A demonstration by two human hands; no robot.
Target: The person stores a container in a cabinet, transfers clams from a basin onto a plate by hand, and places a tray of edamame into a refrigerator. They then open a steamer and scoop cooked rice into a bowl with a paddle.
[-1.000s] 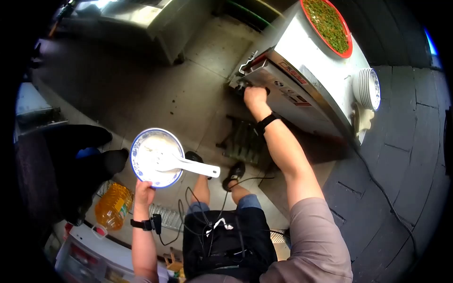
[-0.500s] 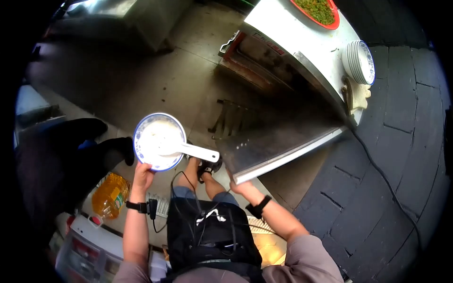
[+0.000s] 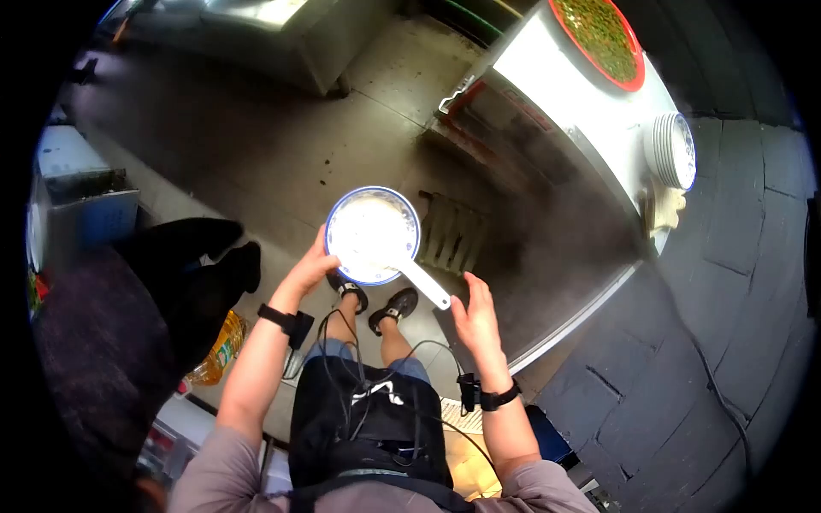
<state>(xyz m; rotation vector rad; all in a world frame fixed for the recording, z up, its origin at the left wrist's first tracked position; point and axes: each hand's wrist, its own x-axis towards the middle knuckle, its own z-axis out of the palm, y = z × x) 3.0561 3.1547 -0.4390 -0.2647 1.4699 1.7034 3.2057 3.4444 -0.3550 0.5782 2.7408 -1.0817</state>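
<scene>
My left hand (image 3: 313, 267) grips a white bowl with a blue rim (image 3: 344, 265) by its near left side. Pale, overexposed contents (image 3: 369, 224) fill the bowl, too bright to identify. A white spoon (image 3: 425, 285) rests in it, its handle sticking out over the rim toward the lower right. My right hand (image 3: 477, 321) is open with fingers apart, just right of the handle's end, and holds nothing. Beyond it, the cabinet's dark door panel with a pale edge (image 3: 575, 321) stands out, with steam hanging around it.
On the white cabinet top (image 3: 599, 111) are a red basin of chopped greens (image 3: 603, 38), a stack of plates or bowls (image 3: 670, 152) and a cloth (image 3: 665, 209). A person in dark clothes (image 3: 103, 342) is close on my left, beside an oil bottle (image 3: 221, 350). A cable (image 3: 684, 329) runs down the right.
My left hand has carried the bowl and spoon to the right. My right hand has come off the door panel's edge and risen beside the spoon handle. The person at left is closer.
</scene>
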